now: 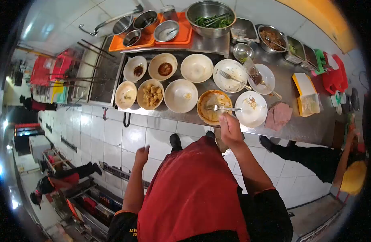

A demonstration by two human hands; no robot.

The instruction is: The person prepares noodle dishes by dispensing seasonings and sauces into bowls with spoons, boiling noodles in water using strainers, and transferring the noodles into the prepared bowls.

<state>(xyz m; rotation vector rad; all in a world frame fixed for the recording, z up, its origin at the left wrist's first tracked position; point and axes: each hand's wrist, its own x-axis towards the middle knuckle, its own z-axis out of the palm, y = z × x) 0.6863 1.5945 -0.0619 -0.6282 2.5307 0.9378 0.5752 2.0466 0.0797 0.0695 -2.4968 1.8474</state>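
Fork (225, 108) across bowl (205, 116), eleven o'clock from right hand (230, 130);
laid for reach, I judge; right grip, I can't tell; left hand (142, 155) curled

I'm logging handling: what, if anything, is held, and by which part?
Left hand: nothing visible. Right hand: by the fork, over the near rim of its bowl; whether its grip holds either cannot be told.

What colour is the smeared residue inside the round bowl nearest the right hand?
Orange-brown; the residue shows best in the head view.
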